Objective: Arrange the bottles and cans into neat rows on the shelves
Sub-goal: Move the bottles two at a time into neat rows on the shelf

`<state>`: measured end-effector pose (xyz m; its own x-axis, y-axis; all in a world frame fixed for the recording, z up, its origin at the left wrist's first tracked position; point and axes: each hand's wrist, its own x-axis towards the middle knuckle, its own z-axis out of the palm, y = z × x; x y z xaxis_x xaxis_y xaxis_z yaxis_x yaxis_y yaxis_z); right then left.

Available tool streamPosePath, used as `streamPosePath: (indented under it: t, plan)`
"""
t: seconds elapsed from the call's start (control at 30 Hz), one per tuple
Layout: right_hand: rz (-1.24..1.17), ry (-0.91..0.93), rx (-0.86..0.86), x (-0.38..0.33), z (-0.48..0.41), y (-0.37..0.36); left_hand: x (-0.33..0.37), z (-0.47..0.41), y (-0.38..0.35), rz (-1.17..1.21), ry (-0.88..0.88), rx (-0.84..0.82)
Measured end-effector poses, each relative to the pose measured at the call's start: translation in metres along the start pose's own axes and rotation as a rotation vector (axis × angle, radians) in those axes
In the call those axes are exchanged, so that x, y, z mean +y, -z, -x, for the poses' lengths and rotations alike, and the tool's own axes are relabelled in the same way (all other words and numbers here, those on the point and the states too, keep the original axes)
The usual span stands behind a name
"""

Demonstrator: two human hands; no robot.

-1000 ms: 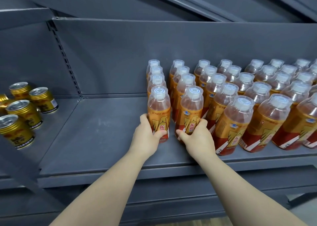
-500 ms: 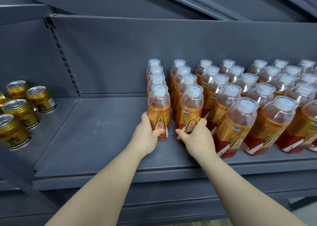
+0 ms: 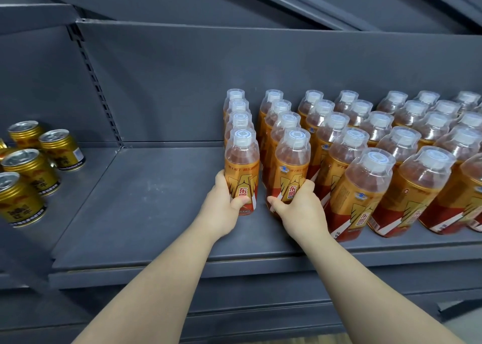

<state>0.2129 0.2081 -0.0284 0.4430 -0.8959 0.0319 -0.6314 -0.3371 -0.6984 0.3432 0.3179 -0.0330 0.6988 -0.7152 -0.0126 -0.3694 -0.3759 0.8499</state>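
Bottles (image 3: 377, 127) with orange labels and clear caps stand upright in columns on the right part of the shelf (image 3: 156, 208), from near its front edge back to the back panel (image 3: 260, 69). We count four in each of the two columns at the left. Further right the columns run out of the picture.

The left hand (image 3: 221, 210) grips the front bottle of the leftmost column, the left bottle (image 3: 242, 161). Its thumb lies across the lower front of the label, and its fingers curl round the far side, where we cannot see them. The base of this bottle seems to rest on the shelf.

The right hand (image 3: 300, 210) grips the front bottle of the second column, the right bottle (image 3: 292, 161). Its thumb presses on the lower left side and its fingers curl round the right side of the label. The hand hides the base, so we cannot tell if this bottle stands on the shelf or is lifted.

A narrow gap lies between the two held bottles, and they do not touch. The right bottle is just beside the third column. Both forearms reach in from the bottom of the picture, over the front lip of the shelf.

At the far left, past a slotted strip (image 3: 96, 88), gold cans (image 3: 31, 166) stand on a side shelf (image 3: 86, 182) in a loose group, not in straight lines. The picture edge cuts some of them.
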Motion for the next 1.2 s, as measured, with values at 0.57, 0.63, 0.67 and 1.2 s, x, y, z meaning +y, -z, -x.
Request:
streamPosePath:
  t: [0.57, 0.63, 0.67, 1.2]
  plan:
    - [-0.159, 0.015, -0.036, 0.004, 0.004, 0.006, 0.013, 0.019, 0.019, -0.033, 0.095, -0.015]
    - [-0.16, 0.041, -0.031, 0.007, 0.008, 0.008, 0.012, 0.026, 0.021, -0.065, 0.081, 0.011]
    - [-0.169, 0.049, -0.033, 0.008, 0.011, 0.008, 0.012, 0.03, 0.022, -0.084, 0.075, 0.026]
    - [0.084, 0.208, -0.127, -0.009, 0.103, -0.014, -0.022, 0.113, 0.063, -0.747, -0.164, -0.06]
